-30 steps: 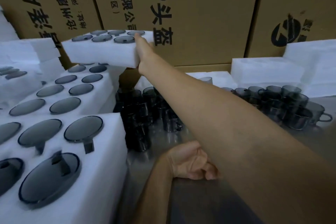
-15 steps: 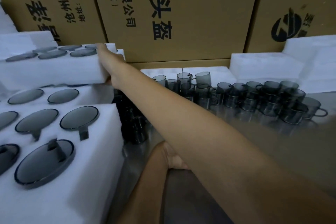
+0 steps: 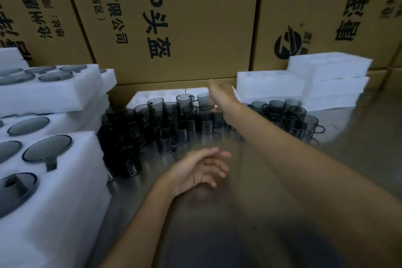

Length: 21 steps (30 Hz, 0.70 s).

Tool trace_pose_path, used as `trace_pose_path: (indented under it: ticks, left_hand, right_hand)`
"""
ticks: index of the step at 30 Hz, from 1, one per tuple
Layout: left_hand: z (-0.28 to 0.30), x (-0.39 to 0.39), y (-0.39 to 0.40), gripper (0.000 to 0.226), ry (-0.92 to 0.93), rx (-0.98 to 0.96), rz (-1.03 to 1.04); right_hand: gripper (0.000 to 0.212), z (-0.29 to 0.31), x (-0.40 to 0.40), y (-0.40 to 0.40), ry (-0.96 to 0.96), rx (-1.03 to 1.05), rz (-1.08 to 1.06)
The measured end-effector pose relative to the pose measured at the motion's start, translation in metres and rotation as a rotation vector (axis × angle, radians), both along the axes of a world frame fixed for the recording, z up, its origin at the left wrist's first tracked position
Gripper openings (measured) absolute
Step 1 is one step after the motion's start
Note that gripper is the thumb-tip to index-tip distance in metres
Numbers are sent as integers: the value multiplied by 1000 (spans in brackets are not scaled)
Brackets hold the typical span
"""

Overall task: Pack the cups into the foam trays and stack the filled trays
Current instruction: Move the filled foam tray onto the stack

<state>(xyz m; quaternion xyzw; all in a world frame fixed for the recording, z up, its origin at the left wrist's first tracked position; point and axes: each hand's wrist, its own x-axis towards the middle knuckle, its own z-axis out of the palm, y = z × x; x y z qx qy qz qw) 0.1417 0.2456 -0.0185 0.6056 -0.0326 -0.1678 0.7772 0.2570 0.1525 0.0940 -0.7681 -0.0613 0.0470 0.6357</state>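
Right hand released filled foam tray onto left stack, now blurred above smoked glass cups, fingers loose. Left hand relaxed, empty.

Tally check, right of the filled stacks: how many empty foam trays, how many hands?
Empty foam trays: 5, with 3 stacked far right, 1 beside them, 1 behind the loose cups.
Hands: 2, left hand and right hand, both free.
Total: 7

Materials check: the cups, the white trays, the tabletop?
Cups: smoky grey, see-through, glossy; glass or clear plastic, can't tell which. Trays: white soft-looking foam, matte, with fuzzy cut edges. Tabletop: likely brushed steel; dull grey sheen, blurred reflections of the cups.
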Motion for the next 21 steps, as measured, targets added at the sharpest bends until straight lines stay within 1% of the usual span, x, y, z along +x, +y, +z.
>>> trace_pose_path:
  ticks: [1,2,3,5,6,8,9,11,12,14,16,18,21]
  left_hand:
    - [-4,5,-6,24,-77,62,79]
    - [-4,9,-17,19,-152,163,193]
    - [-10,16,-26,17,-218,294,259]
    - [-15,28,-45,17,-325,563,278]
    - [-15,35,-55,16,-370,665,277]
    - [-18,52,-70,17,-461,850,303]
    - [-20,60,-75,20,-507,976,319]
    - [-24,73,-83,26,-568,1250,348]
    - [-27,77,-86,26,-595,1341,361]
    - [-30,81,-88,26,-647,1424,374]
    - [-32,82,-87,26,-659,1445,371]
    - [-33,83,-85,27,-664,1453,369]
    - [-37,85,-83,26,-662,1434,374]
  right_hand:
    - [21,-8,12,-28,-48,-62,-83]
    - [18,-13,23,-52,-100,-121,-154]
    - [19,-18,34,-76,-155,-191,-211]
    - [25,-26,52,-122,-252,-361,-284]
    - [29,-29,58,-142,-300,-440,-298]
    - [38,-32,72,-170,-366,-575,-294]
    - [42,-34,82,-179,-375,-638,-278]
    - [52,-35,100,-190,-378,-750,-203]
    - [57,-35,111,-193,-380,-805,-163]
    - [67,-32,130,-195,-393,-953,-98]
    - [72,-32,148,-192,-384,-1085,-54]
    - [70,-34,166,-190,-360,-1175,-68]
    - [56,-40,184,-190,-362,-1176,-136]
